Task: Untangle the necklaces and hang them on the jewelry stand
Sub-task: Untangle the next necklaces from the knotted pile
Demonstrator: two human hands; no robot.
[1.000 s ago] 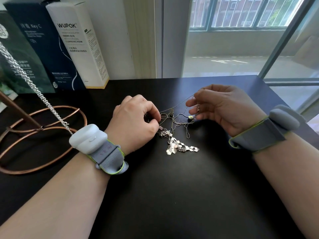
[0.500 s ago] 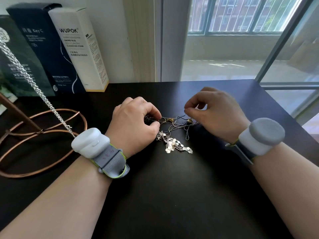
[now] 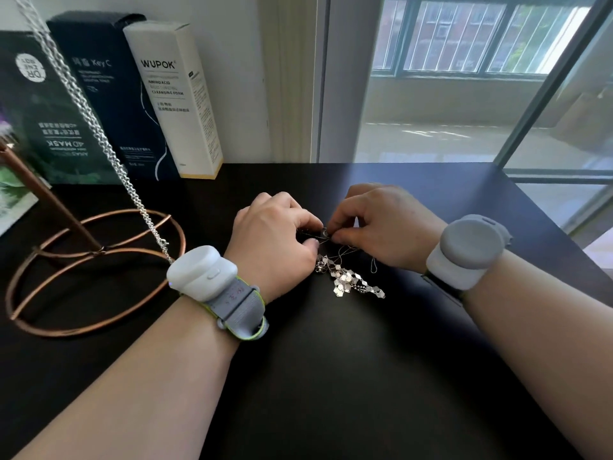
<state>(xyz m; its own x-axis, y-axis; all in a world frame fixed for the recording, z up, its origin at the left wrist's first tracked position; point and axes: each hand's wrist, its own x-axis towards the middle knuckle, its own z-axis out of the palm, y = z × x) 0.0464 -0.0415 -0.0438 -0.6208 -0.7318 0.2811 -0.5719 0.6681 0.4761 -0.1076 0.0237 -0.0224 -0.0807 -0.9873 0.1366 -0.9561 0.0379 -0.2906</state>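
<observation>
A knot of thin necklaces (image 3: 345, 277) lies on the black table (image 3: 331, 376), with small silver diamond-shaped links spread toward me. My left hand (image 3: 272, 240) and my right hand (image 3: 378, 224) meet just above the knot, fingertips almost touching, each pinching fine chain strands. A copper jewelry stand (image 3: 89, 260) with ring-shaped base stands at the left. A silver link chain (image 3: 99, 134) hangs from it, running down to the base beside my left wrist.
Three upright cosmetic boxes (image 3: 172, 94) stand against the wall at the back left. A window with a dark frame (image 3: 544, 81) runs along the right, and the table's right edge falls off beyond my right wrist. Both wrists wear strapped grey-white devices.
My right hand has moved left and down until its fingertips meet my left hand's over the knot. The strands that were stretched between the hands are now gathered. The camera moved closer.
</observation>
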